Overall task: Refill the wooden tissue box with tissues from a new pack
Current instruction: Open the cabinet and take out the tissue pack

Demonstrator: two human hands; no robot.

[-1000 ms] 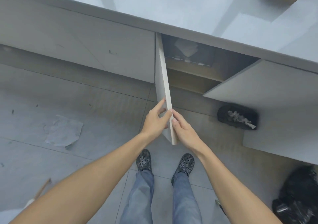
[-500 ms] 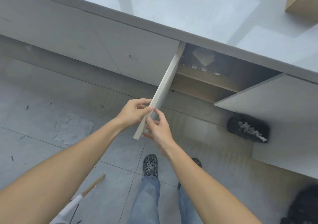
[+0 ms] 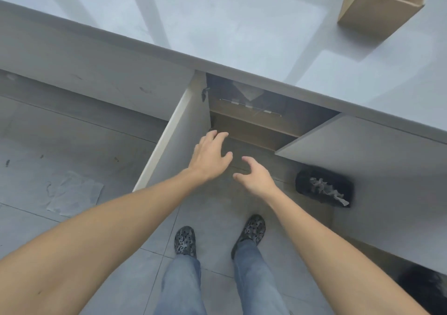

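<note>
Under the grey countertop (image 3: 217, 24) a cabinet stands with both doors swung out: the left door (image 3: 179, 135) and the right door (image 3: 358, 159). Inside, on a wooden shelf (image 3: 251, 130), a clear plastic pack with white tissue-like contents (image 3: 246, 94) shows dimly in the dark. My left hand (image 3: 210, 157) is in front of the opening with fingers spread, holding nothing. My right hand (image 3: 254, 176) is beside it, fingers curled apart, also holding nothing. A tall wooden box (image 3: 379, 4) stands on the countertop at the far right.
A black bin with crumpled white paper (image 3: 324, 188) sits on the floor below the right door. A flat plastic sheet (image 3: 72, 193) lies on the tiles at left. A black bag (image 3: 420, 288) is at the bottom right. My feet (image 3: 217, 237) are on the tiled floor.
Both hands have let go of the left door's edge, and the door has swung further out to the left. The hands now reach toward the cabinet opening.
</note>
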